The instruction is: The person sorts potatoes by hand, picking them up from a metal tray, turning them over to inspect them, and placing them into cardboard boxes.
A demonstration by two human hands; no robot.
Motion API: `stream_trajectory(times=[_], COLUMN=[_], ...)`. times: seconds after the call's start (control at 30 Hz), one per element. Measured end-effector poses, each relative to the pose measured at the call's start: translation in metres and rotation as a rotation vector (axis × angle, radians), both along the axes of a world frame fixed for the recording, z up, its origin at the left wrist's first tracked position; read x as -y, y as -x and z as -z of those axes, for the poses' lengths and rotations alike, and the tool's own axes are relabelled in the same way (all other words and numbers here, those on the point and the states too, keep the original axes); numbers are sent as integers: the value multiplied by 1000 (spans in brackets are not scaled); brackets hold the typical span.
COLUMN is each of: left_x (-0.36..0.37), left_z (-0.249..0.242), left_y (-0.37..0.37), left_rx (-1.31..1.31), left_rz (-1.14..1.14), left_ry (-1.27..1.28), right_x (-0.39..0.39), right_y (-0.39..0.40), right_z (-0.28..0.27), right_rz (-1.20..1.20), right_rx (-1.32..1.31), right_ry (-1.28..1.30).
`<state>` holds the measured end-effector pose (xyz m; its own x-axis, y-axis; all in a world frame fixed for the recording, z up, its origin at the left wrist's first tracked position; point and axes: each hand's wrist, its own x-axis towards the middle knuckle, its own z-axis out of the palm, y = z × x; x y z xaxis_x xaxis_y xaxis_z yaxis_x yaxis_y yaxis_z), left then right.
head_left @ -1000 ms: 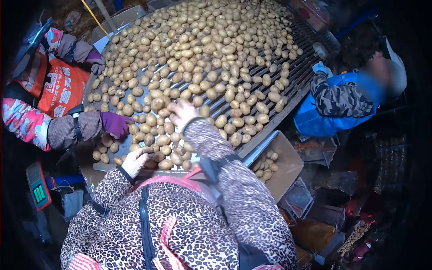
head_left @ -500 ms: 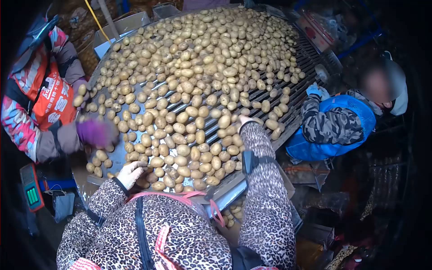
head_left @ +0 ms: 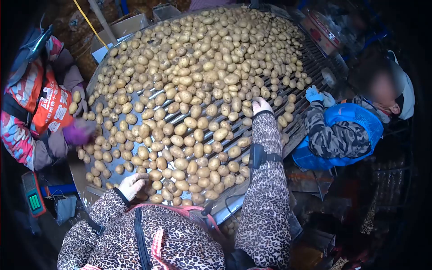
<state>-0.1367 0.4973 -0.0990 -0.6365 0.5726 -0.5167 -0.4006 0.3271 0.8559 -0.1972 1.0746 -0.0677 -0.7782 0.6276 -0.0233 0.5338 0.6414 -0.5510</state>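
Many tan potatoes (head_left: 198, 150) lie spread over a slatted metal sorting table (head_left: 159, 92). My left hand (head_left: 132, 186), in a pale glove, rests at the near edge beside the closest potatoes. Its fingers point right and look loosely open, with no potato plainly held. Farther out on the right, my right hand (head_left: 261, 105) reaches over the slats with fingers forward, touching or just beside potatoes there. Those fingers look open, though their tips are partly lost among the potatoes.
On the left, a co-worker's purple-gloved hand (head_left: 80, 131) is over the table edge. Another co-worker's blue gloves (head_left: 318, 95) are at the right edge. A handheld device with a green display (head_left: 33, 193) hangs at lower left. A cardboard box (head_left: 119, 29) stands behind.
My right hand has moved farther out across the slats, and potatoes near it have shifted, baring more slats. My left hand stays near the same place. The left co-worker's purple glove has drawn back leftward.
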Motion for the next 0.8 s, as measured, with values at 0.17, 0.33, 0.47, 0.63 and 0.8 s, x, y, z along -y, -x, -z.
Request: stream_trajectory(times=[0.17,0.33,0.47,0.63,0.8], left_x=[-7,-2,-7,-18,-62], left_z=[-20,-24,-22,-30,-24], left_y=[0,12,15,30,35], left_rx=[-42,-340,-225,-177,83], left_rz=[8,201,165,216,202], left_ry=[31,343,270,208,-124], right_x=[2,-2,11,68,154], right_y=[62,77,43,-36,-88], right_z=[-8,5,33,22,5], right_rz=[50,-215,-429,-327,-86], right_rx=[460,608,638,126,-272], right_ry=[-162,-294,-348,454,1265])
